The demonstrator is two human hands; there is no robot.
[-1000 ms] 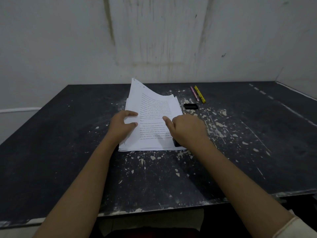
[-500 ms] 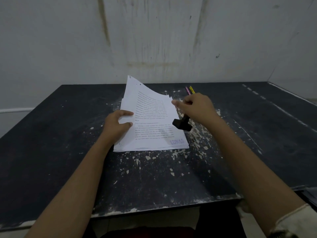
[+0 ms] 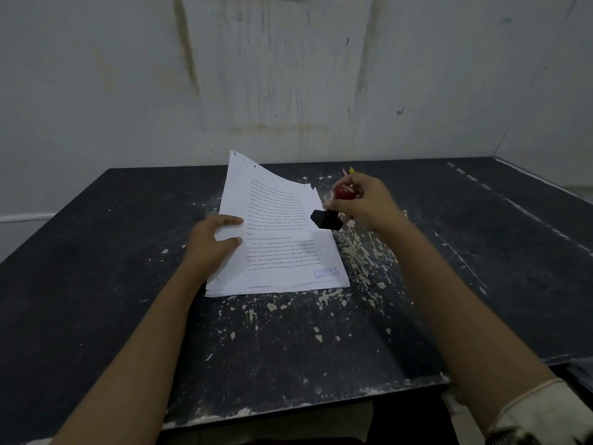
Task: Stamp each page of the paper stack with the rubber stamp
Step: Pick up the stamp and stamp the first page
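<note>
Rubber stamp [image 3: 325, 219] blurred, handle half hidden in right hand's [image 3: 365, 203] curled fingers; left hand [image 3: 208, 240] pinches paper stack [image 3: 282, 252]

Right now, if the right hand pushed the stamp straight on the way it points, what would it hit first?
Probably the top page of the paper stack, near its right edge. The right hand tilts the stamp down toward it, though depth is hard to judge.
</note>
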